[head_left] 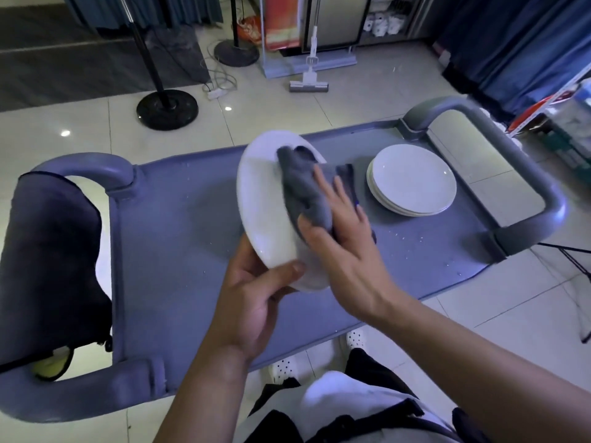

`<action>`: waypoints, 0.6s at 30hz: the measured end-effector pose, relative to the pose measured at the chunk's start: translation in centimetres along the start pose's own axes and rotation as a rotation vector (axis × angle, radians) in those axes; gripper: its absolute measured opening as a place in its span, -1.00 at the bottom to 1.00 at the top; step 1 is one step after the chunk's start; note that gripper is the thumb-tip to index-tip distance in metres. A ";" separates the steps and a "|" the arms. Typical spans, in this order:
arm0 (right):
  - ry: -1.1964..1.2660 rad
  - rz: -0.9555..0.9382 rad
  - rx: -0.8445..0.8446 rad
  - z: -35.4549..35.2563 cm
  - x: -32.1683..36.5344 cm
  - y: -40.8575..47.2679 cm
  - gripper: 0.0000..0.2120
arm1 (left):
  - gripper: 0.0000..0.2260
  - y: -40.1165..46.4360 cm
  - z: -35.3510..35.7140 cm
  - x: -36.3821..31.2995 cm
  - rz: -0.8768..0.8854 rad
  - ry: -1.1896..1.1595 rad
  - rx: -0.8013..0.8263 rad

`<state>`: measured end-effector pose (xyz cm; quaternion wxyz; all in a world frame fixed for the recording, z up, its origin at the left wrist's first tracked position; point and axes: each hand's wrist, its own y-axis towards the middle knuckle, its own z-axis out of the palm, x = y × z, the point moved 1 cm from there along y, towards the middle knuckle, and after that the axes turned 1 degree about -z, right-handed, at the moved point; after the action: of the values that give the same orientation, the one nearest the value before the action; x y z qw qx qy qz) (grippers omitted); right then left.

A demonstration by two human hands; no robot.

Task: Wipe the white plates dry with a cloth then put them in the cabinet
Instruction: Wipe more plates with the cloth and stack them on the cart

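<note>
Wiping step in progress: left hand [256, 298] is gripping the tilted round white ceramic plate [265, 203] by its lower rim above the grey-blue table [179, 225]. Right hand [339, 231], fingers flat, is pressing the grey cloth [303, 183] onto it. Next, probably: finish drying, then the cabinet, not in view; a stack of white plates [412, 180] is waiting on the table.

White plate [262, 199], grey cloth [303, 187], white plate stack [412, 180]. Blue-grey desk [179, 225], dark cloth [48, 257] draped at left. Pale glossy floor tiles [367, 100], black stand base [167, 109], blue curtains [518, 36].
</note>
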<state>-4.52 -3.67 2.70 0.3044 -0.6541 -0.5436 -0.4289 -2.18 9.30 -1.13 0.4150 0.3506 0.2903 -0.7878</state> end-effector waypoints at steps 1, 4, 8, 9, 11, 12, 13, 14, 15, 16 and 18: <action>-0.001 -0.031 0.068 0.2 0.1 -0.6 -0.54 | -0.56 0.1 -0.4 -0.2 0.004 -0.010 -0.016; 0.059 -0.052 0.215 0.3 -1.0 -2.1 -0.49 | -0.56 0.2 -1.6 -0.7 0.031 -0.011 -0.060; -0.045 -0.127 0.342 -0.8 -2.9 -3.6 -0.47 | -0.56 -0.1 -2.0 -0.4 0.007 -0.120 -0.099; -0.091 -0.147 0.381 -1.4 -3.2 -3.8 -0.46 | -0.57 -0.1 -2.0 -0.3 -0.003 -0.151 -0.099; -0.201 -0.229 0.454 -2.9 -3.9 -3.9 -0.44 | -0.57 -0.2 -2.1 -0.1 -0.026 -0.183 -0.095; -0.244 -0.263 0.478 -3.7 -4.3 -3.8 -0.43 | -0.57 -0.2 -2.2 0.0 -0.038 -0.190 -0.095; -0.268 -0.280 0.492 -4.5 -4.8 -3.6 -0.44 | -0.57 -0.1 -2.2 0.0 -0.051 -0.199 -0.104; -0.268 -0.274 0.493 -5.1 -5.3 -3.4 -0.45 | -0.58 0.0 -2.2 0.1 -0.059 -0.211 -0.116; -0.237 -0.227 0.476 -5.5 -5.8 -3.2 -0.49 | -0.58 0.1 -2.3 0.1 -0.058 -0.225 -0.124; -0.162 -0.121 0.433 -5.8 -6.2 -3.1 -0.54 | -0.57 0.2 -2.3 0.0 -0.051 -0.235 -0.126; 0.149 0.212 0.213 -6.3 -6.8 -2.7 -0.66 | -0.57 0.4 -2.4 -0.4 -0.037 -0.250 -0.136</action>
<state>-8.82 -11.54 -0.71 0.4553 -0.6381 -0.4898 -0.3816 -0.96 11.08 -2.22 0.4559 0.2152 0.2953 -0.8116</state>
